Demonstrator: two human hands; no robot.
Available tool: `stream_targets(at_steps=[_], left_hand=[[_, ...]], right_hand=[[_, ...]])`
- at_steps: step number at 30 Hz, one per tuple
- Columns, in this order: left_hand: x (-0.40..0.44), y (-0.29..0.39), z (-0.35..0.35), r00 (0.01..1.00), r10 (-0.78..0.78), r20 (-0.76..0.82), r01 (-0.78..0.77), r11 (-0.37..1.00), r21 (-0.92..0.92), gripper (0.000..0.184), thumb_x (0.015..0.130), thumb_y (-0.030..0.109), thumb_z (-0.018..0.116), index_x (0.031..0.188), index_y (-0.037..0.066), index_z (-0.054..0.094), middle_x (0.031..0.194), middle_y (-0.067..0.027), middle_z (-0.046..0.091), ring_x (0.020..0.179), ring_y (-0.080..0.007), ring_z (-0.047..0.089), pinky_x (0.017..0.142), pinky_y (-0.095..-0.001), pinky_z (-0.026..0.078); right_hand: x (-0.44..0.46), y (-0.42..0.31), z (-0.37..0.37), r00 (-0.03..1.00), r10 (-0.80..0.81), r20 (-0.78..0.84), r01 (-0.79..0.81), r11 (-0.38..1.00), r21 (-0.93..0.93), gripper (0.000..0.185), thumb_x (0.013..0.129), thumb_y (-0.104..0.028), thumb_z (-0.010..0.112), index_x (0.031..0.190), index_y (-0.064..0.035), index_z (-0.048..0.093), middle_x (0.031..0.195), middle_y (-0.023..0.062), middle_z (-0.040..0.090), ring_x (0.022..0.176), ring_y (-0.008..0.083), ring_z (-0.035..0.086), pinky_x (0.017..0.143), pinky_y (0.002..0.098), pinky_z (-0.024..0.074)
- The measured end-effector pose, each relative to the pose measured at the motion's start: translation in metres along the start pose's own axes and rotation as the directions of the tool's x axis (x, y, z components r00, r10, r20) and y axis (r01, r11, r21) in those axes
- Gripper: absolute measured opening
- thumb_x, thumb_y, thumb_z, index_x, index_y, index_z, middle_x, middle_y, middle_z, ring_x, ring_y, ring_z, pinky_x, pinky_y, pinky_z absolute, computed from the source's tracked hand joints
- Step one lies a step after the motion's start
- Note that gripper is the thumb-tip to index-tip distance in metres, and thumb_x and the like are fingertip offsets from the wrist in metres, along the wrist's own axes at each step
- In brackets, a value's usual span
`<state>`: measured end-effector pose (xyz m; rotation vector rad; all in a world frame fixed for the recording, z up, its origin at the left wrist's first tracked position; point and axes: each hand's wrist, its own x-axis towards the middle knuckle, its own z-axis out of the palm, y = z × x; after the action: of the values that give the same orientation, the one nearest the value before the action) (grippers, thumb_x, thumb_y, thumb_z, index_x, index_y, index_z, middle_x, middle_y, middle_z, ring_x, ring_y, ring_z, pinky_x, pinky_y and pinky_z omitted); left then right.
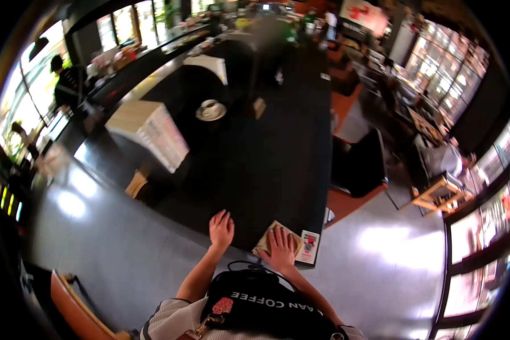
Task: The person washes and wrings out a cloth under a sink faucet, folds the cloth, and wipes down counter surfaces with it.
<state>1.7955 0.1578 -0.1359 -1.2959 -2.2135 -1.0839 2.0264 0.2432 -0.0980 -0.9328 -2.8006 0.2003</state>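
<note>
My right hand (281, 248) lies flat with its fingers spread on a folded tan cloth (262, 245), pressing it against the black tabletop (249, 170) near the front right corner. Just right of the cloth is a small printed card (310, 241) with red and dark markings. My left hand (222, 229) rests on the table's near edge, fingers stretched forward and nothing in it. Farther along the table stands a white cup on a saucer (210, 110).
A large pale box-like block (153, 133) with print on its side stands at the table's left. Small wooden holders (259, 107) sit farther back. A black-and-orange chair (362, 170) is at the right side. Another person (69, 82) stands behind the left counter.
</note>
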Motion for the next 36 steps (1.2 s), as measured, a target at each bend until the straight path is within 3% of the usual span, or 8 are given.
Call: stream_targets(at_steps=[5,11,12,34,36], left_hand=[[-0.0025,-0.0015,0.0018,1.000,0.015,0.007,-0.015,1.000,0.002,0.024,0.084,0.011,0.060,0.106,0.002,0.063,0.118,-0.0118,0.058,0.108,-0.0338,0.054,0.093,-0.0440,0.043],[-0.0030,-0.0009,0.0022,1.000,0.001,0.016,-0.001,1.000,-0.004,0.025,0.085,0.011,0.059,0.109,0.003,0.063,0.120,-0.0106,0.058,0.109,-0.0345,0.052,0.095,-0.0438,0.042],[-0.0032,-0.0009,0.0021,1.000,0.000,0.016,0.000,1.000,-0.006,0.025,0.085,0.011,0.059,0.109,0.003,0.063,0.120,-0.0105,0.058,0.109,-0.0345,0.052,0.095,-0.0438,0.042],[-0.0026,-0.0009,0.0008,0.999,-0.012,0.038,0.012,1.000,-0.002,0.025,0.085,0.010,0.058,0.108,0.003,0.062,0.120,-0.0116,0.058,0.110,-0.0339,0.052,0.095,-0.0438,0.041],[-0.0023,0.0000,-0.0001,0.999,-0.015,0.039,0.015,1.000,-0.002,0.025,0.085,0.010,0.058,0.108,0.003,0.062,0.120,-0.0116,0.058,0.110,-0.0340,0.052,0.095,-0.0437,0.041]], right_hand=[[-0.0019,0.0019,0.0003,1.000,-0.001,-0.003,0.001,1.000,0.011,0.079,0.089,-0.061,0.044,0.145,-0.0059,0.034,0.153,0.0185,0.024,0.142,0.0328,0.021,0.113,0.0503,0.0193],[-0.0018,0.0019,-0.0019,1.000,-0.007,0.011,0.007,1.000,0.006,0.081,0.089,-0.062,0.043,0.146,-0.0063,0.030,0.153,0.0185,0.022,0.143,0.0327,0.020,0.114,0.0497,0.0172],[-0.0008,0.0027,-0.0010,0.999,0.003,0.054,-0.005,0.999,0.031,0.083,0.088,-0.062,0.045,0.147,-0.0066,0.027,0.155,0.0170,0.016,0.144,0.0330,0.013,0.115,0.0497,0.0131],[-0.0020,0.0010,-0.0053,1.000,0.000,0.028,-0.001,0.999,0.033,0.080,0.089,-0.060,0.046,0.146,-0.0050,0.030,0.154,0.0169,0.019,0.143,0.0335,0.018,0.114,0.0505,0.0177],[-0.0019,0.0012,-0.0047,0.999,0.008,0.048,-0.009,1.000,0.025,0.082,0.089,-0.062,0.043,0.147,-0.0059,0.028,0.155,0.0161,0.016,0.144,0.0322,0.015,0.115,0.0496,0.0141]])
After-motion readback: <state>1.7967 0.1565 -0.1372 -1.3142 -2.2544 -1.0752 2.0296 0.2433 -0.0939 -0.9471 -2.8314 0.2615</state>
